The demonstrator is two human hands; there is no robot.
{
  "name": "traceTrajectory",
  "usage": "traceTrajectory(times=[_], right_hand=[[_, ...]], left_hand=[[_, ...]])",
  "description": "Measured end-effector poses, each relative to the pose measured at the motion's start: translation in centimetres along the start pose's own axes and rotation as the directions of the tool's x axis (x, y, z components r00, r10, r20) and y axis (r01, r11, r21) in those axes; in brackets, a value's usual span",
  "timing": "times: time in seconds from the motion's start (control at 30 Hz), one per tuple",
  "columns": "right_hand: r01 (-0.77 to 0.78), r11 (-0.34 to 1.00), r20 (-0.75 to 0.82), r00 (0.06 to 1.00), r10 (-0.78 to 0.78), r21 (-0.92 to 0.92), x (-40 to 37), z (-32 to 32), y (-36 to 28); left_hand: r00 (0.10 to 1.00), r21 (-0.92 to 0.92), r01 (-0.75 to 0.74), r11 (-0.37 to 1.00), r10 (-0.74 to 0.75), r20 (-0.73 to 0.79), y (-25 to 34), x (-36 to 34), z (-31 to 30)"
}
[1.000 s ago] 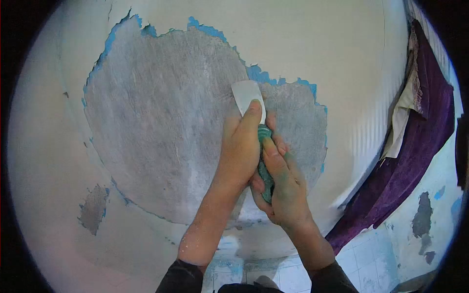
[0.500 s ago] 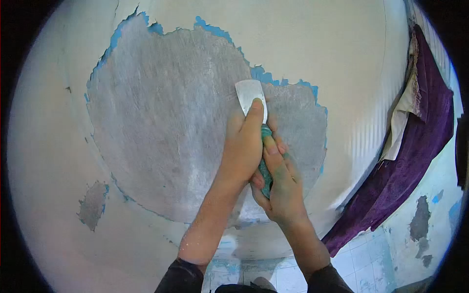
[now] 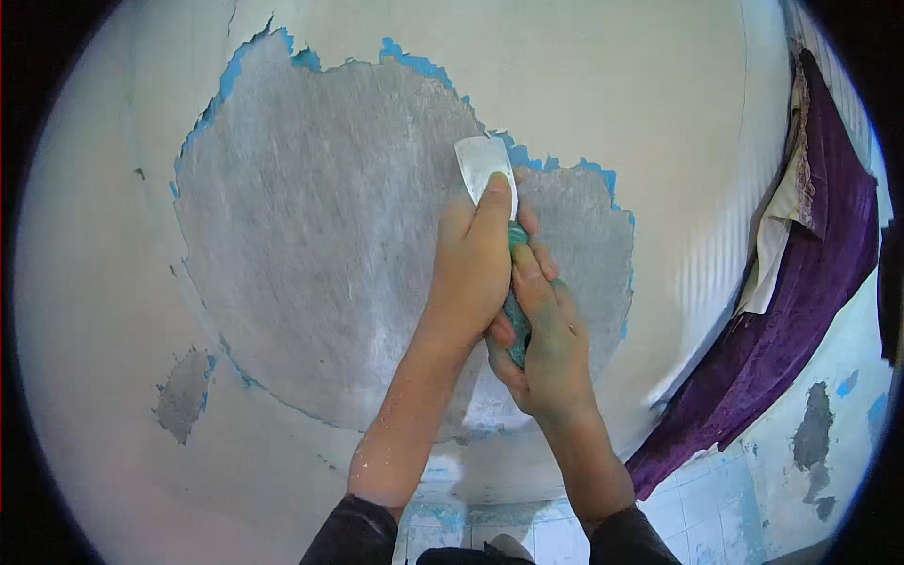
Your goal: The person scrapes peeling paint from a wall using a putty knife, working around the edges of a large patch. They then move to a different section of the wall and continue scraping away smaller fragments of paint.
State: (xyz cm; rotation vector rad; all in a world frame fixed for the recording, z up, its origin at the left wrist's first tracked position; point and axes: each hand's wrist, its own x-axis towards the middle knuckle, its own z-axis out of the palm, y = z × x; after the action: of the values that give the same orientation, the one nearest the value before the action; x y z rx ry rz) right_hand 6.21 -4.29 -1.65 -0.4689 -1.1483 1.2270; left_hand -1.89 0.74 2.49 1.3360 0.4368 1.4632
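Note:
Both hands grip one paint scraper [image 3: 482, 160] with a wide metal blade and a green handle [image 3: 515, 330]. My left hand [image 3: 474, 259] is closed around the upper handle and neck, its thumb pressed flat on the blade. Lower down, my right hand [image 3: 556, 348] wraps the handle, palm against its end. The blade points up the wall, its edge at the border where cream paint [image 3: 603, 85] and a blue layer [image 3: 527, 158] meet bare grey plaster [image 3: 311, 217]. Part of the handle is hidden by the fingers.
A purple curtain [image 3: 782, 311] with a pale lining hangs at the right. Smaller bare patches mark the wall at the lower left [image 3: 184, 394] and lower right [image 3: 812, 428]. White floor tiles [image 3: 560, 539] show at the bottom.
Both hands have pushed the scraper a little upward, bringing its blade to the blue paint edge. The view has shifted slightly.

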Motion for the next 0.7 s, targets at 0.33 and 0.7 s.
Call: traceTrajectory(times=[0.33, 0.7], right_hand=[[-0.017, 0.999, 0.004, 1.0, 0.017, 0.042, -0.6, 0.3, -0.3], [-0.002, 0.998, -0.03, 1.0, 0.004, 0.067, -0.8, 0.7, -0.3]], left_hand=[[1.0, -0.047, 0.018, 0.999, -0.018, 0.003, -0.1, -0.5, 0.0], [0.999, -0.054, 0.026, 0.998, -0.027, -0.028, 0.3, -0.7, 0.2]])
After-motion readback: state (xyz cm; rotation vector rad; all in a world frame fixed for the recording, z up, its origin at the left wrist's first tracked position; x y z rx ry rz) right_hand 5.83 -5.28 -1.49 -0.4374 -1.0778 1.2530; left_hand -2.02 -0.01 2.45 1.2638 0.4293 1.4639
